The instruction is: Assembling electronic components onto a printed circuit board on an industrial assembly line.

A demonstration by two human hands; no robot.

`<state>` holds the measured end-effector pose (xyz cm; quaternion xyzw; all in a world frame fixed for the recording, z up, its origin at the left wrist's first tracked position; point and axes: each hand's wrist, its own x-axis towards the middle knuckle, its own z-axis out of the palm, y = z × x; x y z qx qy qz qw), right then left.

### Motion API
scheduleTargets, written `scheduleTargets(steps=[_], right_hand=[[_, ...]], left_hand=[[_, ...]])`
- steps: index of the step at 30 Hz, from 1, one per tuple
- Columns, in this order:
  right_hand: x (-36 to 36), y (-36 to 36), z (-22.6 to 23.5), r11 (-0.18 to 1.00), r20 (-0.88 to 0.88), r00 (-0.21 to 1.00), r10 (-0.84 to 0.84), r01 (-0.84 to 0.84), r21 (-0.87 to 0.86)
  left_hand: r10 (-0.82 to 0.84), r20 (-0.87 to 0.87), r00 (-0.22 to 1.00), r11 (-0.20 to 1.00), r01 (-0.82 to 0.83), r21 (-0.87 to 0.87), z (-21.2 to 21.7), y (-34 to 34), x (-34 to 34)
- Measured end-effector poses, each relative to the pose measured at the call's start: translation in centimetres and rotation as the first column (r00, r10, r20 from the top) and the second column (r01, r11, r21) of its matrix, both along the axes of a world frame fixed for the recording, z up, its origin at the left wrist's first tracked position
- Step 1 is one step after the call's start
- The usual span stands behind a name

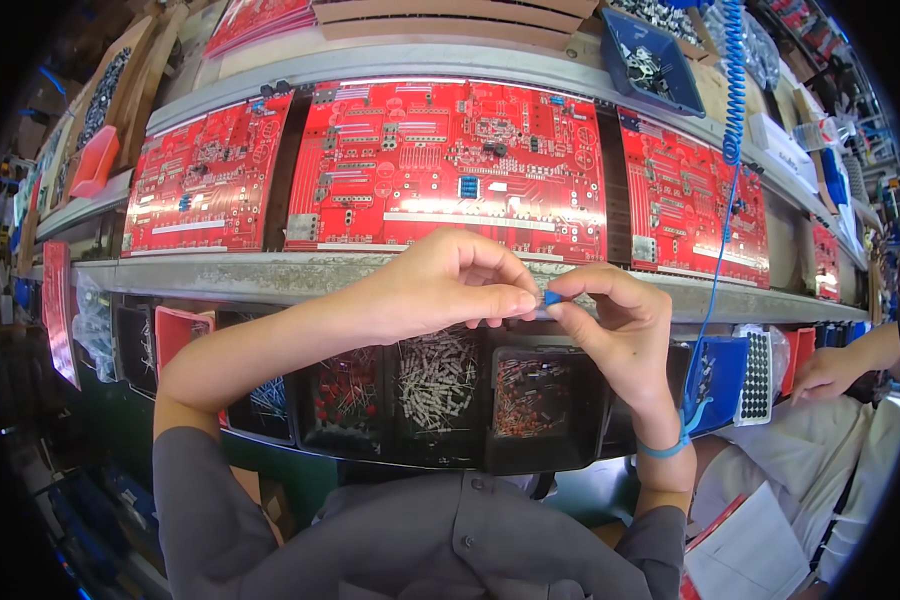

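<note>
Between the thumb and forefinger of my right hand (620,315) is a small blue electronic component (553,298). My left hand (450,285) meets it from the other side, its thumb and forefinger pinched at what look like the component's thin leads. Both hands are over the front rail, just in front of the middle red circuit board (440,215). That board lies flat with several parts standing on it, among them a blue block near its centre.
More red circuit boards lie at left (205,175) and right (690,200). Below my arms stand black bins of leaded parts (438,385). A blue coiled cord (734,90) hangs at right, running to a wrist strap (670,447). Another person's hand (830,372) rests far right.
</note>
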<state>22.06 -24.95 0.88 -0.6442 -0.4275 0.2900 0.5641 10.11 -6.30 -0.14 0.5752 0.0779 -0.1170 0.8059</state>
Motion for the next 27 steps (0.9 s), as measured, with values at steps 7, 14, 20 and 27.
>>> scheduleTargets(steps=[7,14,20,27], right_hand=[[-0.5,0.0,-0.6,0.996,0.167,0.982,-0.086,0.079,0.050],[-0.8,0.2,-1.5,0.956,0.292,0.924,-0.246,0.181,0.233],[-0.8,0.0,-1.6,0.934,0.324,0.897,-0.301,0.210,0.288],[-0.6,-0.1,-1.7,0.925,0.330,0.889,-0.318,0.215,0.313]], left_hand=[[0.130,-0.030,0.991,0.985,-0.133,-0.105,-0.5,-1.3,0.1],[0.269,-0.056,0.962,0.947,-0.274,-0.168,-0.3,-3.2,0.1],[0.268,-0.119,0.956,0.907,-0.292,-0.303,-0.4,-3.8,0.4],[0.259,-0.155,0.953,0.865,-0.301,-0.403,-0.7,-4.0,0.5]])
